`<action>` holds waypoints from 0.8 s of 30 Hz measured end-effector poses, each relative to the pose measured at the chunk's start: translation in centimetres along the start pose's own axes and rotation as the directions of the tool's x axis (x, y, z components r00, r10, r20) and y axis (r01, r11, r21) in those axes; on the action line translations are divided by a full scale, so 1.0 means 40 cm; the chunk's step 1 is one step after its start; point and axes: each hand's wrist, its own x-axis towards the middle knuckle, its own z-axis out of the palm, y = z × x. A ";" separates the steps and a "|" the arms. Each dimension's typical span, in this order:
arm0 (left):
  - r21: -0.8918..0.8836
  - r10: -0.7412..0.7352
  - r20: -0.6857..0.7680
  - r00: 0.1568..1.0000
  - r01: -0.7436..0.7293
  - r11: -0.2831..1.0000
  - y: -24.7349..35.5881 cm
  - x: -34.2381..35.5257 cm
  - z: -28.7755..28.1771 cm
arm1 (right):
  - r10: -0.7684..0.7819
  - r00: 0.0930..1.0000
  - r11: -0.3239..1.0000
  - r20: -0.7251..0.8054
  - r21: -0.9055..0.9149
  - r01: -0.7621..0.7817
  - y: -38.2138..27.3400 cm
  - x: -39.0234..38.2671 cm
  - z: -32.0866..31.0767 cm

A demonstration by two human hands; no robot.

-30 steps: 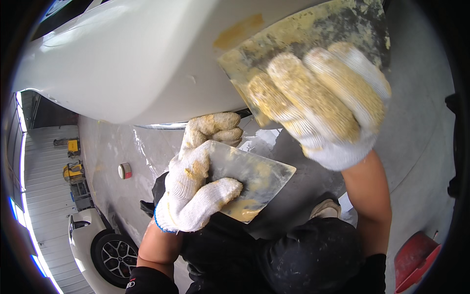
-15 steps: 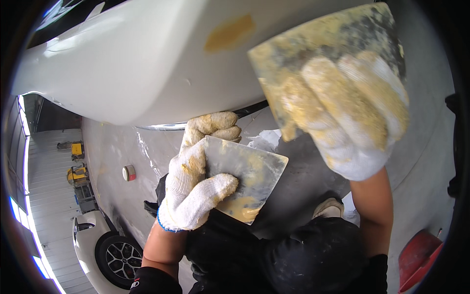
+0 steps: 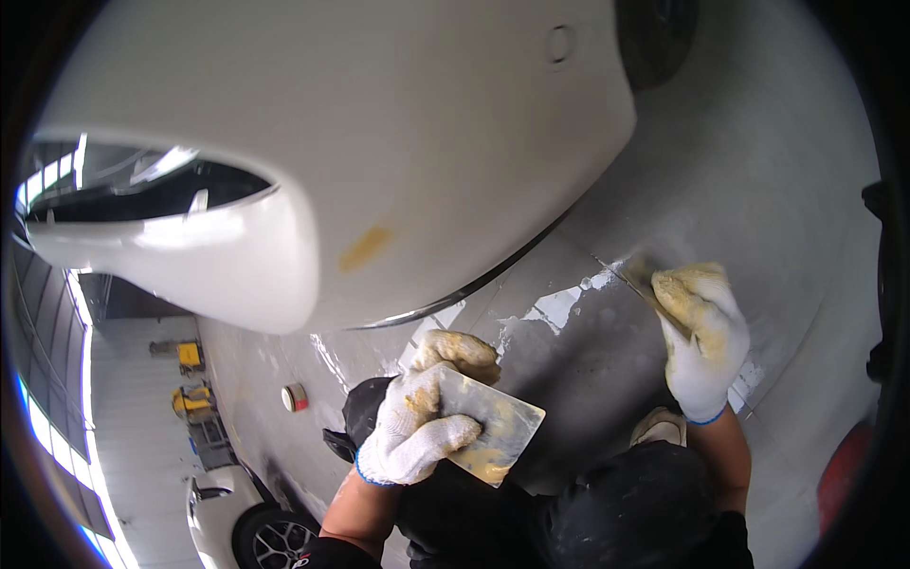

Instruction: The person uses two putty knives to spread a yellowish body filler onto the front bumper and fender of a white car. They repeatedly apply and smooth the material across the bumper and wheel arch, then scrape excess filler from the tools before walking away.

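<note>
Below the white car panel (image 3: pixel 379 123), I keep my left hand (image 3: pixel 417 431) clenched on the thin, stiff, filler-slick mixing board (image 3: pixel 488 431) by its edge; my right hand (image 3: pixel 701 332) clamps a spreader (image 3: pixel 637 277).

Looks like I'm in a car body shop. There's a white car body panel (image 3: pixel 398 142) overhead with a yellowish filler smear (image 3: pixel 365 248) on it, a grey concrete floor (image 3: pixel 758 190), another white car (image 3: pixel 227 517) parked behind, and yellow shop equipment (image 3: pixel 192 400) along the wall.
</note>
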 end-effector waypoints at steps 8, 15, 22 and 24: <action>-0.173 -0.190 0.296 0.936 0.248 0.953 -0.027 0.014 0.012 | 0.536 0.662 0.180 0.524 0.695 -0.696 0.085 -0.417 0.016; -0.300 -0.300 0.530 0.793 0.507 0.808 -0.084 0.075 0.040 | 0.424 0.147 -0.300 0.894 0.292 -0.908 0.223 -0.765 0.122; -0.156 -0.395 0.579 0.713 0.573 0.805 -0.057 0.229 0.054 | 0.487 0.048 -0.300 0.872 0.218 -0.929 0.347 -0.763 0.149; -0.107 -0.455 0.546 0.703 0.598 0.795 -0.034 0.255 0.047 | 0.498 0.048 -0.299 0.866 0.224 -0.928 0.356 -0.717 0.143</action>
